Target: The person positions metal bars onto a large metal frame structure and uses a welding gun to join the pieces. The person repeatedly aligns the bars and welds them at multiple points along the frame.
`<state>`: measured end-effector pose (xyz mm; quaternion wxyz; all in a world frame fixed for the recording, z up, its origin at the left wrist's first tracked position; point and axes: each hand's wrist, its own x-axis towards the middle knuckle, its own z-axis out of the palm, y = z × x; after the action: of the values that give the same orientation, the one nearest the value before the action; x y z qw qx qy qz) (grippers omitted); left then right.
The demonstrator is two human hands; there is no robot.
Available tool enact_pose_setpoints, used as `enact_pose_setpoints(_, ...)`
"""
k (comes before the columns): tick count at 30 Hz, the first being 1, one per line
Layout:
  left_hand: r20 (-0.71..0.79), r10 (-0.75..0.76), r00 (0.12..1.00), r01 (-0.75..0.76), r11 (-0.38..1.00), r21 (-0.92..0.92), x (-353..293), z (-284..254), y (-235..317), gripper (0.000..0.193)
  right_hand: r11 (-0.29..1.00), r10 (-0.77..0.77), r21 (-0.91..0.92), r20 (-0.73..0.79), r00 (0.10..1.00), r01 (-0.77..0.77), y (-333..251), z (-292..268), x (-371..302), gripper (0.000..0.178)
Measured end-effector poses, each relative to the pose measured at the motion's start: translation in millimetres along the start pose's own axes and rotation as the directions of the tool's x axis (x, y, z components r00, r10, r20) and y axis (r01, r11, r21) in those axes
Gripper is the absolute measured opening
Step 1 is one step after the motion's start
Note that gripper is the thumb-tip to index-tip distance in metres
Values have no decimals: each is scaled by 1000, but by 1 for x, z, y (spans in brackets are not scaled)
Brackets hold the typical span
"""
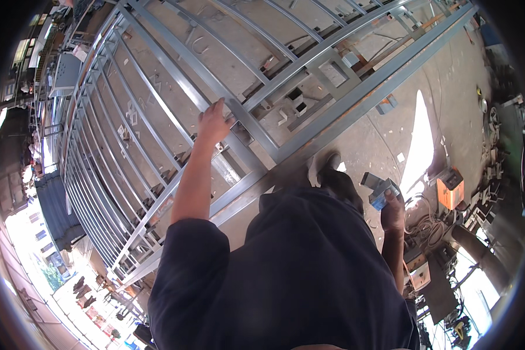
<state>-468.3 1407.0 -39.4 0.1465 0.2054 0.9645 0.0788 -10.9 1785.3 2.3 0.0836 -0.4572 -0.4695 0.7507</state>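
head view: my left fingers [217, 108] are touching grey barred metalwork [252, 127], grip unclear; right fingers [390, 198] are grasping a blue-and-grey block [379, 191].

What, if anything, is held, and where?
The right hand holds a blue-grey block by its right end; the left hand touches the metal frame, grip unclear.
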Motion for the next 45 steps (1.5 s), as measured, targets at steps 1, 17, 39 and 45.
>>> enact_pose_setpoints(1,-20,-20,1000,20,1000,-10,-2,0,-9,63,1000,5,-2,-3,1000,-5,5,-8,3,57)
enact_pose_setpoints(17,258,296,920,-81,787,-612,-16,4,342,56,943,-13,332,41,999,-1,-111,-85,65,67)
enact_pose_setpoints(39,295,653,698,231,184,-955,220,71,1034,66,801,-328,434,-257,909,412,-466,-472,374,51)
enact_pose_setpoints(45,447,703,553,558,85,-825,337,85,1177,41,711,-106,681,-148,983,179,-564,-553,484,67)
